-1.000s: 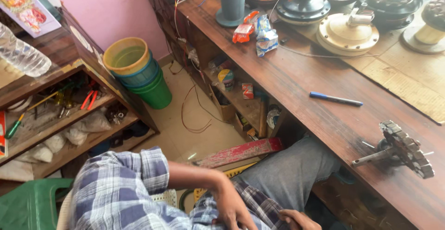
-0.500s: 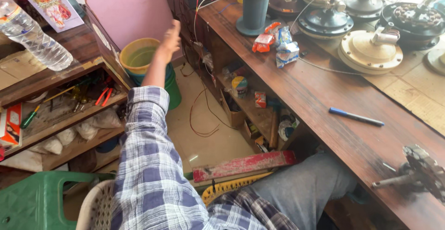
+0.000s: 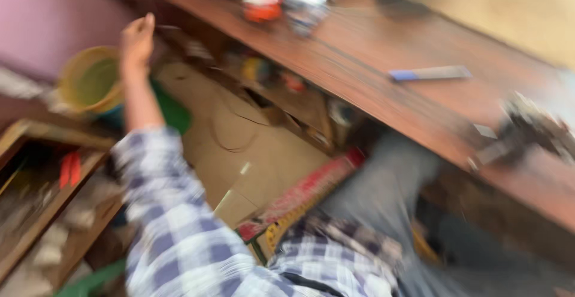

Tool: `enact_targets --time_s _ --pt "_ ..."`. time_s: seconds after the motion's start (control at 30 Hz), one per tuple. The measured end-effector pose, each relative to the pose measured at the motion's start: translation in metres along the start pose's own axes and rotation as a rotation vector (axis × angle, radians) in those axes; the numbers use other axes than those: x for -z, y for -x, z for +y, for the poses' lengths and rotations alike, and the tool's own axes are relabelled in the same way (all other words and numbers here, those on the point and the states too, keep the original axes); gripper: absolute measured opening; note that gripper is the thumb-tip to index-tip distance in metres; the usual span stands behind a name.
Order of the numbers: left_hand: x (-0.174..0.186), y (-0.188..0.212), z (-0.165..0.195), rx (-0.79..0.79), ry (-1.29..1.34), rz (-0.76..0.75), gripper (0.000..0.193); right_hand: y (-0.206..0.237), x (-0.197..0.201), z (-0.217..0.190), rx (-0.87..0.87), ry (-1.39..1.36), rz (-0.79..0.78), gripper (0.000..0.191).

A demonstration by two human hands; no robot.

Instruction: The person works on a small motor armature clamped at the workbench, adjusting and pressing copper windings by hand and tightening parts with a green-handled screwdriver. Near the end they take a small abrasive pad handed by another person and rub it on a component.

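The whole view is motion-blurred. My left hand (image 3: 136, 38) is stretched far out on a checked sleeve (image 3: 162, 213), raised above a stack of yellow and green buckets (image 3: 90, 84) near the pink wall. Its fingers look loosely curled; the blur hides whether it holds anything. My right hand is out of view. My grey trouser leg (image 3: 383, 195) runs under the wooden bench (image 3: 371, 75).
On the bench lie a blue pen (image 3: 428, 73), a dark metal part (image 3: 533, 132) at the right and red and blue packets (image 3: 262, 0) at the far end. A wooden shelf of tools (image 3: 36, 195) stands on the left. A long red and yellow box (image 3: 299, 198) lies on the floor.
My left arm rose from my lap and stretched out toward the buckets and wall. The camera swung sharply, so the view is now blurred and closer to the bench.
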State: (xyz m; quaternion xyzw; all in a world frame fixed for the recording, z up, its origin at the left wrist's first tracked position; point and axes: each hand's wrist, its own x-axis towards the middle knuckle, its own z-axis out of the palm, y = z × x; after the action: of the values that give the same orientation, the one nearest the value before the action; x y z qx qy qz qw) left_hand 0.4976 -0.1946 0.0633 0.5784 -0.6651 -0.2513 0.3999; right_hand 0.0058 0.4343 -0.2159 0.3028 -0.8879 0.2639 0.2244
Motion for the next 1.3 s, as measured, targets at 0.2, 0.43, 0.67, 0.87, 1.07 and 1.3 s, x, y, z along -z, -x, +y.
enact_targets --time_s 0.2,0.43,0.67,0.87,1.07,1.3 --pt "-0.108 0.097 0.046 -0.747 -0.009 -0.654 0.015 0.025 0.035 -0.022 -0.144 -0.011 -0.079 0.016" --pt "-0.205 0.191 0.143 -1.344 0.121 -0.923 0.029 0.004 0.056 -0.052 -0.194 -0.021 -0.093 0.013" --pt "-0.293 0.207 0.226 -1.406 0.358 -0.778 0.050 -0.005 0.058 -0.063 -0.214 0.024 -0.123 0.011" --pt "-0.350 0.225 0.261 -1.393 0.330 -0.952 0.076 -0.015 0.070 -0.074 -0.262 -0.059 -0.145 0.010" --pt "-0.366 0.229 0.252 -1.257 0.423 -1.145 0.077 -0.060 0.111 -0.106 -0.285 -0.456 -0.096 0.007" --pt "-0.370 0.261 0.239 -1.118 0.364 -0.926 0.081 -0.210 0.068 -0.096 -0.122 -0.315 -0.020 0.014"
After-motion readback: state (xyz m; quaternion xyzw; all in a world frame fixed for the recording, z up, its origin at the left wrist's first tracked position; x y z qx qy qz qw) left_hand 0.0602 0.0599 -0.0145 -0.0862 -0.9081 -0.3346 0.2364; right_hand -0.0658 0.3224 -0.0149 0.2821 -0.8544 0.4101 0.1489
